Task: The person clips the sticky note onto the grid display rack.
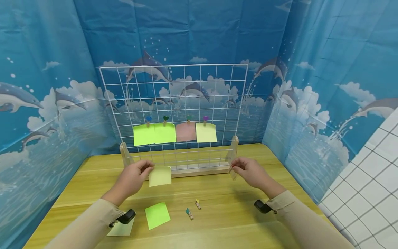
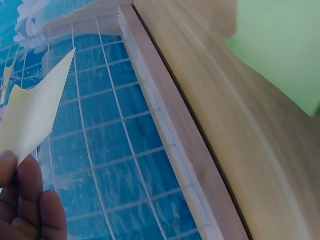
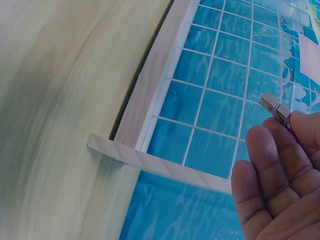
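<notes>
My left hand [image 1: 135,175] pinches a pale yellow sticky note [image 1: 160,176] by its upper left corner, in front of the grid's lower part. In the left wrist view the same note [image 2: 37,112] bends slightly between thumb and fingers. My right hand [image 1: 250,173], near the stand's right foot, grips a small wooden clothespin [image 3: 274,107] with a bit of red by the thumb. On the white wire grid [image 1: 199,98] hang two green notes [image 1: 144,135], a pink note [image 1: 185,132] and a pale yellow note [image 1: 206,133], held up by small clothespins with coloured hearts.
A green note [image 1: 157,215] lies on the wooden table [image 1: 224,221]. Another pale note [image 1: 121,229] is partly under my left forearm. Two clothespins, one teal [image 1: 189,213] and one yellow [image 1: 198,204], lie at the middle. The grid stands in a wooden base [image 1: 199,171].
</notes>
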Demonstrator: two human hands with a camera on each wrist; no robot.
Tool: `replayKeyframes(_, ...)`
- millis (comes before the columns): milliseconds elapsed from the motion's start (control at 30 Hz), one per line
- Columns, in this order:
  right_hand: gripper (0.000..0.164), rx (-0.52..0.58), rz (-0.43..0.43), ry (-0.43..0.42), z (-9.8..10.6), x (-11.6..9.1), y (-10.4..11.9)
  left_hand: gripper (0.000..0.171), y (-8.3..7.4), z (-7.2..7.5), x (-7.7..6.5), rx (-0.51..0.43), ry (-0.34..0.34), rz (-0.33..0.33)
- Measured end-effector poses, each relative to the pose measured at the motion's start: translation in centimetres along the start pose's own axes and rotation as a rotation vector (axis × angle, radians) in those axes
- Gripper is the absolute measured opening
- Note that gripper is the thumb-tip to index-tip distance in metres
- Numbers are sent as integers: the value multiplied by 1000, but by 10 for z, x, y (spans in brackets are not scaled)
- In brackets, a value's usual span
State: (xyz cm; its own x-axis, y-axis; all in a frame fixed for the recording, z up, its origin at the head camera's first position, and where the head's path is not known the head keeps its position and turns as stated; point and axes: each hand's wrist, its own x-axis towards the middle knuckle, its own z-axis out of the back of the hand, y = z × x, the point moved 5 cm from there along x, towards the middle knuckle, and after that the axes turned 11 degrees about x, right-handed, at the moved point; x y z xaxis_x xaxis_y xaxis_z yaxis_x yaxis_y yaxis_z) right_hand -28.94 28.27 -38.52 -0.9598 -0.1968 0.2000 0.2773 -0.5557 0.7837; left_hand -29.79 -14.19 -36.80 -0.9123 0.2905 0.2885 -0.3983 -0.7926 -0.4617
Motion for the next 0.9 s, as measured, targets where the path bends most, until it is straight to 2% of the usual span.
replayKeyframes(267, 21, 3, -7, -29, 11, -2, 6, 20, -35, -12, 23, -18, -22, -75)
replayKeyframes(500, 23, 13, -4, -54, 20, -3, 8, 20, -65, -17, 44, -18, -40, -132)
replayKeyframes(900, 20, -20, -10, -96, 28, -3, 7, 18, -101, -24, 74, -56, -60, -196)
